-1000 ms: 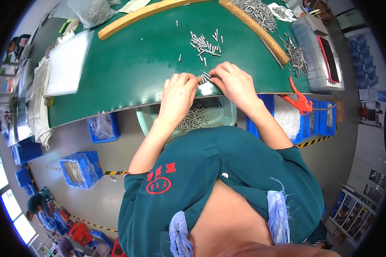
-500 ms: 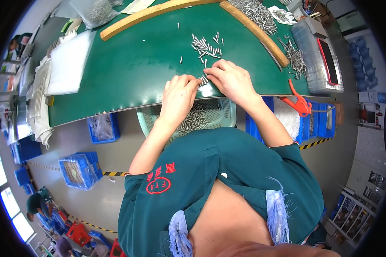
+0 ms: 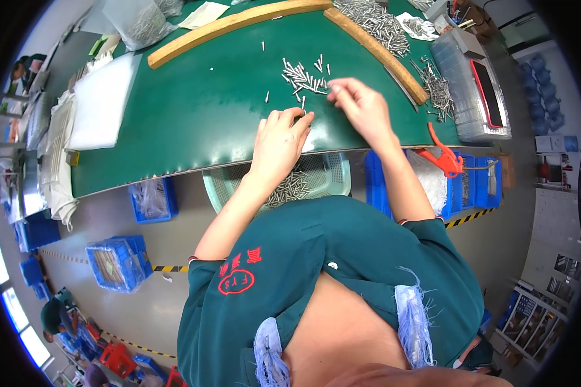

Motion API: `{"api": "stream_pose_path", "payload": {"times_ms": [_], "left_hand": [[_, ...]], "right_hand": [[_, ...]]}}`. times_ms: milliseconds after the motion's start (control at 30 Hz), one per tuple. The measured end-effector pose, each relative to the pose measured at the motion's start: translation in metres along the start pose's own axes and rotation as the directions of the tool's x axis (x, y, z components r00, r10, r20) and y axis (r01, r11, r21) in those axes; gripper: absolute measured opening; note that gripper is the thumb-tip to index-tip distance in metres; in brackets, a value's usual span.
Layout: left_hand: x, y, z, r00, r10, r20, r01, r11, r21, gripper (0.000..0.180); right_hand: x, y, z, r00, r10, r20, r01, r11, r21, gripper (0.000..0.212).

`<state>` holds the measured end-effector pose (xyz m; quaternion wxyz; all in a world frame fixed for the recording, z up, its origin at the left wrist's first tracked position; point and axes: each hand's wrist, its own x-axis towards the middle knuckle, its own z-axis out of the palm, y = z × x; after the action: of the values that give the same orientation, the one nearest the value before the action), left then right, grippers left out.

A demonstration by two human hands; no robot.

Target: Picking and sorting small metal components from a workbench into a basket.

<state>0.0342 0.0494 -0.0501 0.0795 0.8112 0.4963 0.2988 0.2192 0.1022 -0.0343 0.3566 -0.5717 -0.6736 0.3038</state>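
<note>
My left hand (image 3: pixel 279 138) rests at the front edge of the green table (image 3: pixel 193 122), fingers curled and tips together. What they close on is mostly hidden beneath them. One small metal pin (image 3: pixel 303 102) lies just beyond its fingertips. My right hand (image 3: pixel 363 113) is raised to the right of a loose heap of small screw-like metal pins (image 3: pixel 301 77). Its thumb and forefinger are a little apart and slightly blurred, and nothing shows between them. Below the table edge, a pale green plastic basket (image 3: pixel 334 173) holds many similar pins (image 3: pixel 289 188).
Wooden strips (image 3: pixel 232 22) bound the far side, with a larger pin pile (image 3: pixel 371 26) beyond. At right are another pin pile (image 3: pixel 438 90), a clear plastic box (image 3: pixel 461 84) bearing a red-edged phone (image 3: pixel 487 93), and an orange-handled air gun (image 3: pixel 447 160). White sheets (image 3: pixel 103 103) lie left.
My right hand has moved right and slightly up, away from the left hand and the pins between them. My left hand has shifted slightly right, its fingers now covering those pins.
</note>
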Motion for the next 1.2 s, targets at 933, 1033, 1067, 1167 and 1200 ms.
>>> {"api": "stream_pose_path", "payload": {"times_ms": [933,1033,1067,1167,1200], "left_hand": [[-0.02,-0.014,-0.028,0.988,-0.152,0.033,0.15,0.987,0.06,0.021],[-0.022,-0.013,-0.029,0.984,-0.172,0.044,0.168,0.983,0.076,0.018],[-0.023,-0.012,-0.029,0.982,-0.184,0.052,0.18,0.981,0.077,0.017],[-0.023,-0.008,-0.029,0.977,-0.2,0.071,0.195,0.978,0.069,0.019],[-0.024,-0.007,-0.03,0.977,-0.2,0.071,0.195,0.978,0.068,0.019]], "right_hand": [[-0.018,-0.018,0.012,0.87,-0.349,0.348,0.46,0.83,-0.316,0.014],[-0.02,-0.019,0.012,0.86,-0.347,0.375,0.476,0.81,-0.342,0.014],[-0.02,-0.019,0.012,0.859,-0.359,0.366,0.482,0.808,-0.339,0.014],[-0.021,-0.018,0.015,0.867,-0.375,0.329,0.473,0.826,-0.306,0.015],[-0.022,-0.018,0.017,0.875,-0.379,0.3,0.46,0.844,-0.276,0.015]]}}
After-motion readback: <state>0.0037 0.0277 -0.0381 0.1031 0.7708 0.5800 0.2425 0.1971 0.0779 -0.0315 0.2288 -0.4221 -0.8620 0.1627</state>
